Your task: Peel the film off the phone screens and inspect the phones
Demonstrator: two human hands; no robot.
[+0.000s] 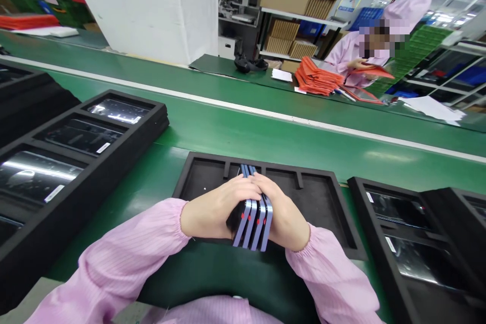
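Several blue-purple smartphones stand on edge side by side, pressed together between my two hands. My left hand closes on them from the left, and my right hand from the right, with fingertips meeting over the top. Small red marks show on the phones' near edges. Beneath and behind the hands lies a black foam tray with low dividers. I cannot tell whether the phones touch the tray, as the hands hide that part.
To the left, stacked black foam trays hold dark-screened phones with white labels. More phone trays lie at the right. A green work surface runs across. Beyond it, a co-worker handles orange-red sheets near a pile of orange-red pouches.
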